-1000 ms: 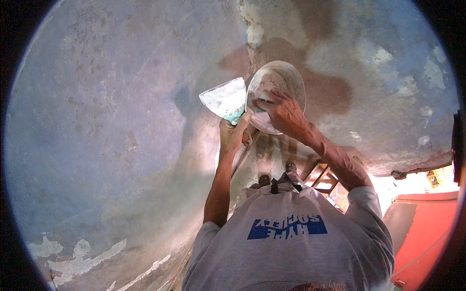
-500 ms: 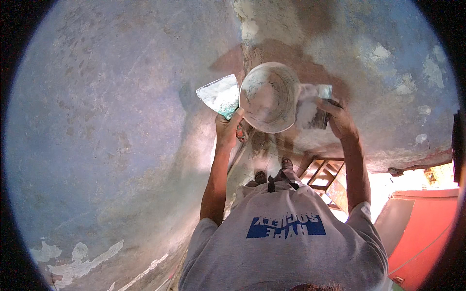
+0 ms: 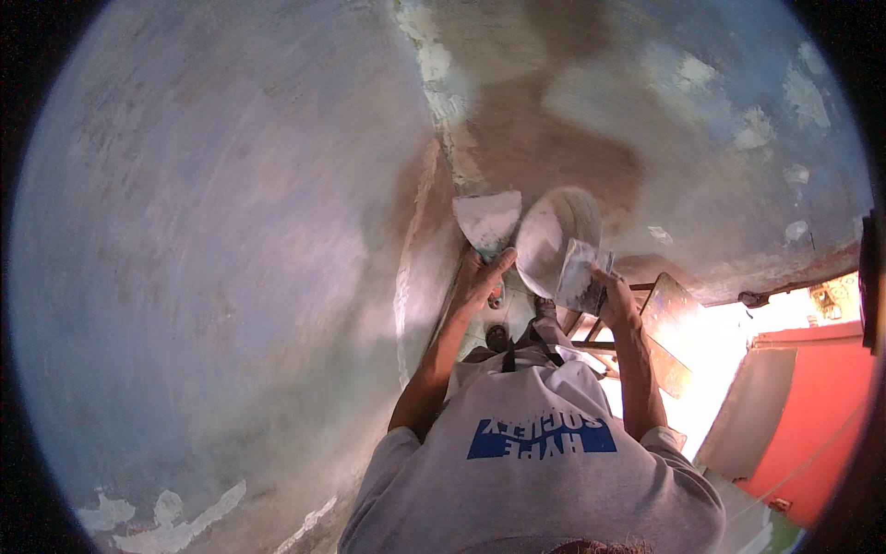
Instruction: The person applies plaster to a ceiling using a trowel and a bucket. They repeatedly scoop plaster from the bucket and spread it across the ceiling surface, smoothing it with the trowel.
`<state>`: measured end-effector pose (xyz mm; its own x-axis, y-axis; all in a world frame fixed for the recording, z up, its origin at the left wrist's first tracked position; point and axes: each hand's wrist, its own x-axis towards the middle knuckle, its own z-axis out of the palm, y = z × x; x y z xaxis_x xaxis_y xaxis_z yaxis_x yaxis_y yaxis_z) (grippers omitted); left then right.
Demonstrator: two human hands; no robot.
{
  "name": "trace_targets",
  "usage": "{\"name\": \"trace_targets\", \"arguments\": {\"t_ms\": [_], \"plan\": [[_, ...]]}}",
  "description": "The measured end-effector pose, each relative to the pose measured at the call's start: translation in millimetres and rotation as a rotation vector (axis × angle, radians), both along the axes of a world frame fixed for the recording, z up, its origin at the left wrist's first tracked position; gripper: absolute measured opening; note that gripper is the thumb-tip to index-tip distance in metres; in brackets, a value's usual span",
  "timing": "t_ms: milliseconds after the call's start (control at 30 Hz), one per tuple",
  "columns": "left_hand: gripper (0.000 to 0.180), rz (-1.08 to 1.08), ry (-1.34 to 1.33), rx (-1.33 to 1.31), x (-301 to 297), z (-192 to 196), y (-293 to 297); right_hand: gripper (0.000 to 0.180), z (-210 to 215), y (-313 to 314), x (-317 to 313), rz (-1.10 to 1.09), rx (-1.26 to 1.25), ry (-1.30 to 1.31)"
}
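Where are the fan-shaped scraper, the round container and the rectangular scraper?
Fan-shaped scraper (image 3: 487, 218): head view, middle of its pale blade.
Round container (image 3: 543, 242): head view, its inner wall.
Rectangular scraper (image 3: 577, 277): head view, middle of its smeared blade.

Mottled blue-grey across the left wall (image 3: 212, 240) and right wall (image 3: 609, 92), with white patches (image 3: 806, 100) on both. Glaringly bright at lower right, between a wooden board (image 3: 671, 337) and a red surface (image 3: 821, 397).
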<state>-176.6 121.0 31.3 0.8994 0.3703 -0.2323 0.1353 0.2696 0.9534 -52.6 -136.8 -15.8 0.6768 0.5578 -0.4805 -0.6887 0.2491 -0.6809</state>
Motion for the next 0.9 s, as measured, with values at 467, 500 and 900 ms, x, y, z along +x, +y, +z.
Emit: {"name": "trace_targets", "arguments": {"t_ms": [467, 500, 900], "plan": [[0.049, -0.022, 0.213, 0.024, -34.2, -58.3, 17.5, 0.010, -224.8, -311.9, -42.6, -0.846, -0.175, 0.095], [0.045, -0.003, 0.218, 0.026, -37.1, -62.9, 20.1, 0.009, -242.2, -325.3, -43.2, -0.912, -0.281, 0.154], [0.039, 0.042, 0.200, -0.030, -49.8, -60.8, 13.9, 0.024, -262.9, -342.2, -12.1, -1.094, -0.479, 0.158]]}}
